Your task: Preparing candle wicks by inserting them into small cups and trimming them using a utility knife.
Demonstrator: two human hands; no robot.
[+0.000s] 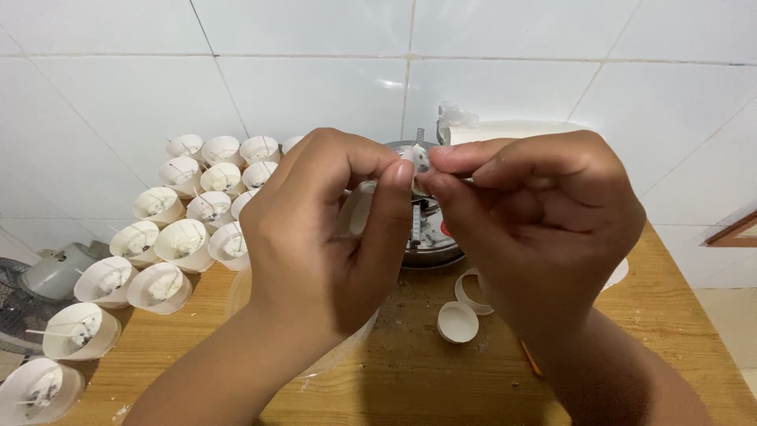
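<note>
My left hand (323,237) and my right hand (544,221) meet in the middle of the view, fingertips pinched together on a small white piece (420,158) that looks like a wick with a metal tab. My left hand also seems to hold a white plastic cup (361,207), mostly hidden behind the fingers. Just behind the hands sits a round metal pot (430,244). Two empty white cup shells (457,322) lie on the wooden table (426,379) under my right wrist.
Many white cups with wicks (183,241) lie in rows on the table's left side. White tiled wall (315,87) stands behind. A white container (512,128) is behind the pot. A grey fan (47,276) is at far left, below the table edge.
</note>
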